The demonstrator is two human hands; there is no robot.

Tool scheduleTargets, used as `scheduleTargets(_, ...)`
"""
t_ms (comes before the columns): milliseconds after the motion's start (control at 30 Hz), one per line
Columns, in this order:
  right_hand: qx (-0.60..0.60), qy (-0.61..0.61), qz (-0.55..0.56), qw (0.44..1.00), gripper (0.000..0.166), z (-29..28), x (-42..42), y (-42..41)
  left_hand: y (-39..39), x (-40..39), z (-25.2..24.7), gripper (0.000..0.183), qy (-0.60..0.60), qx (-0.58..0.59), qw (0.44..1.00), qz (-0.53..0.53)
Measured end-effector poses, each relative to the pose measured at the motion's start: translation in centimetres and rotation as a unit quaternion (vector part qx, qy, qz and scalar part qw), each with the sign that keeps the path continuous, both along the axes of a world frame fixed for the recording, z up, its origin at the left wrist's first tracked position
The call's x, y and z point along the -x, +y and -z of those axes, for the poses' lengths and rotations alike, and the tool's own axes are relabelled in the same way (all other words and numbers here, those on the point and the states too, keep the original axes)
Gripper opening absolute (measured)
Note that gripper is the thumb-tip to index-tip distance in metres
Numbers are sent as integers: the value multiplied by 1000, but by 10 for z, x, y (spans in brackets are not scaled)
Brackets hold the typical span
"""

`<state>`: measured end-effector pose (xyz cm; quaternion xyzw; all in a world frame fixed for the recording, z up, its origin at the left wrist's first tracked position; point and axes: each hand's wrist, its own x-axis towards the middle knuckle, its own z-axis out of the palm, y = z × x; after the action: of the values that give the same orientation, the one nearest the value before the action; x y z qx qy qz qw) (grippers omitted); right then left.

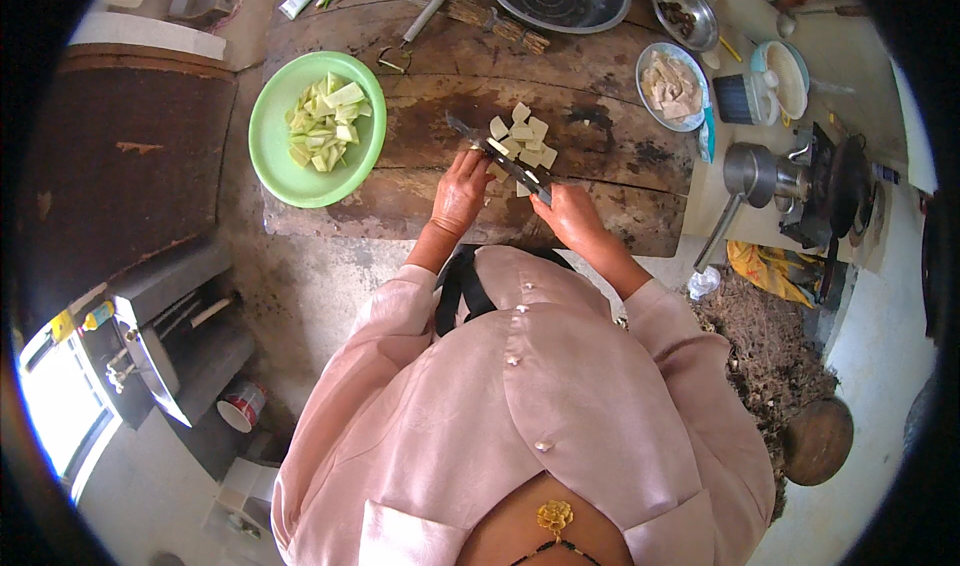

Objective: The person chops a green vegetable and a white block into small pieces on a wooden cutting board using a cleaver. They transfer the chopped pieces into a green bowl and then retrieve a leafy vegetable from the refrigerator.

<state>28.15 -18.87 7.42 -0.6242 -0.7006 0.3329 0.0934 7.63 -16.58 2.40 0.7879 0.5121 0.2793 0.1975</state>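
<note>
My right hand (570,212) grips the handle of a dark-bladed kitchen knife (504,158), its blade slanting up and left over the wooden table (450,108). Pale slices cling to the blade. My left hand (461,189) is beside the blade, fingers bent down onto a small pale food piece (475,147), mostly hidden beneath them. A loose heap of pale, cut food chunks (529,134) lies just beyond the knife. To the left, a light green plastic basin (268,142) holds pale green cut vegetable pieces (324,125).
A peeler-like tool with a metal handle (425,18), a bundle of sticks (499,24) and a large metal basin (619,3) lie along the far side. At right stand a plate (698,78) of pale sliced food, a steel bowl (709,32) and a long-handled pot (750,176).
</note>
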Motion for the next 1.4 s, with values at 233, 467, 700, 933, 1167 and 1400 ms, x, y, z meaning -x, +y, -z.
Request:
scheduleTargets(233,-39,-43,-12,998,32,44,17,5,0,-2,4,26,-6,-5,1000,-4)
scheduleTargets(467,-16,101,46,994,28,48,14,13,-2,0,7,21,-34,-25,999,-16)
scheduleTargets(700,-14,50,82,995,27,5,8,7,-1,-1,2,22,-40,-19,999,-27)
scheduleTargets(933,-12,102,53,993,34,-21,3,6,-2,0,5,23,-44,-41,998,-28)
scheduleTargets(1167,12,46,19,999,34,-4,-4,0,-1,1,4,22,-39,-27,998,-30)
scheduleTargets(1400,40,8,-6,999,34,-17,1,3,-2,4,6,20,-19,-40,999,-18)
